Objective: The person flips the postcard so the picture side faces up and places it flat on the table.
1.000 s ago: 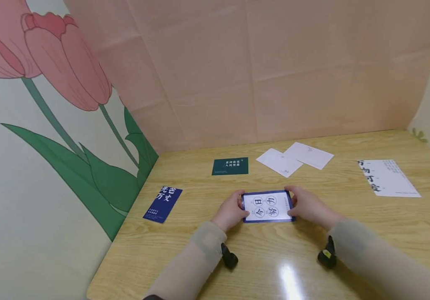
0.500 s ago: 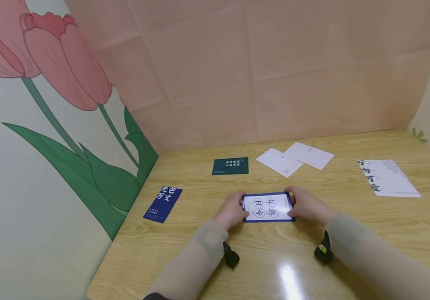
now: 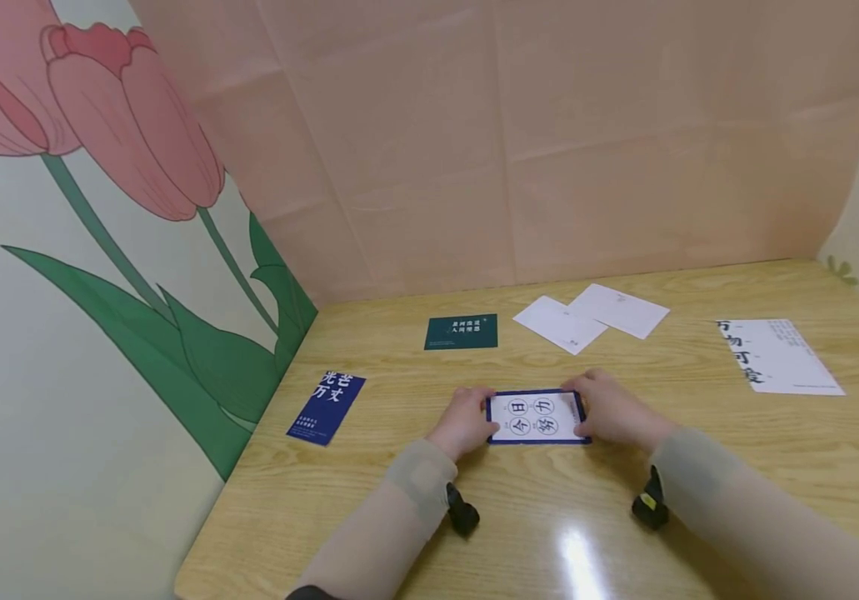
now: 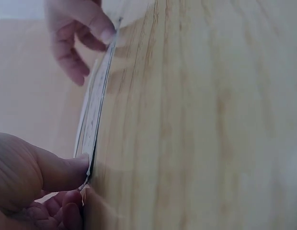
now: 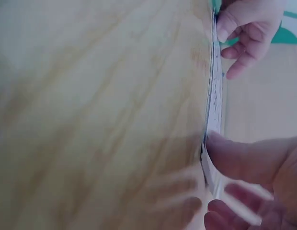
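Observation:
A card [image 3: 537,417] with a dark blue border and a white middle bearing circled black characters lies low over the wooden table [image 3: 399,508], near its middle. My left hand [image 3: 463,423] holds its left end, thumb on the near corner and fingers at the far corner. The right hand [image 3: 615,410] grips the other end the same way. In the left wrist view the card [image 4: 94,108] is nearly edge-on and seems layered; the left thumb presses its face. In the right wrist view the right thumb rests on the card [image 5: 215,96], fingers beyond its edge.
A blue card [image 3: 327,408] lies at left and a green card [image 3: 461,332] at the back. Two white cards [image 3: 560,323] overlap behind the hands; a larger white card [image 3: 781,357] with black characters is at right. A pink cloth [image 3: 534,150] hangs behind the table.
The card's far edge has come slightly nearer and lower. The right fingers have shifted a little left along that edge, and the left fingers now reach over the far left corner. Other cards stay put.

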A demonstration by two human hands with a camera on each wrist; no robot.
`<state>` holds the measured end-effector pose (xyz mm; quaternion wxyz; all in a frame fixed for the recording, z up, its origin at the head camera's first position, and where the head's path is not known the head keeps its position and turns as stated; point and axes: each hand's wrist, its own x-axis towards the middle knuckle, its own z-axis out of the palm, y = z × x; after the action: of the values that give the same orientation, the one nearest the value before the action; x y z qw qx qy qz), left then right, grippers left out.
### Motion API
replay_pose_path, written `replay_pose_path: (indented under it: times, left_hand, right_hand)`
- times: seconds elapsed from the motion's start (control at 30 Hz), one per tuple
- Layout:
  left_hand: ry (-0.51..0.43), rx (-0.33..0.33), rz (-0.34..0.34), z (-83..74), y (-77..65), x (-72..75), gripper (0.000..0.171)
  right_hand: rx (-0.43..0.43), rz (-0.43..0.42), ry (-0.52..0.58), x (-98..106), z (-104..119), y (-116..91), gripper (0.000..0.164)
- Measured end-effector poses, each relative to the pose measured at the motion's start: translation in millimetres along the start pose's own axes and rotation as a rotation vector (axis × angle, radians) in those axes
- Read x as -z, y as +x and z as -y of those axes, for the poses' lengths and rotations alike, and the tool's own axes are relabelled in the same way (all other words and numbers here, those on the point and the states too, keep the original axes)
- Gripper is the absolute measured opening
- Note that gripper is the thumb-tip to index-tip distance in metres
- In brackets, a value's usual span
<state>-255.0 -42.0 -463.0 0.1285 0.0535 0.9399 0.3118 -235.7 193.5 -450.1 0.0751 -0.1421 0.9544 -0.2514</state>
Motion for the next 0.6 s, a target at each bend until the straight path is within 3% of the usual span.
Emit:
replay_pose_path:
  times: [0.1, 0.17, 0.3, 0.43, 0.6]
  left_hand:
    - [0.012, -0.015, 0.007, 0.3, 0.2, 0.0, 0.041]
    - [0.014, -0.027, 0.013, 0.7, 0.6, 0.0, 0.035]
    - [0.011, -0.044, 0.024, 0.4, -1.3, 1.4, 0.030]
    - [0.032, -0.064, 0.021, -1.6, -7.6, 2.4, 0.029]
    - [0.211, -0.210, 0.046, -9.9, -20.5, 0.1, 0.035]
  right_hand:
    - [0.159, -0.003, -0.117, -2, -1, -3, 0.045]
    - [0.216, 0.029, -0.152, -3, 0, -8, 0.041]
    - [0.203, 0.112, -0.202, -5, 6, -16, 0.046]
    - [0.176, 0.137, -0.283, -9, 15, -22, 0.049]
    - [0.166, 0.103, -0.368, -15, 30, -29, 0.054]
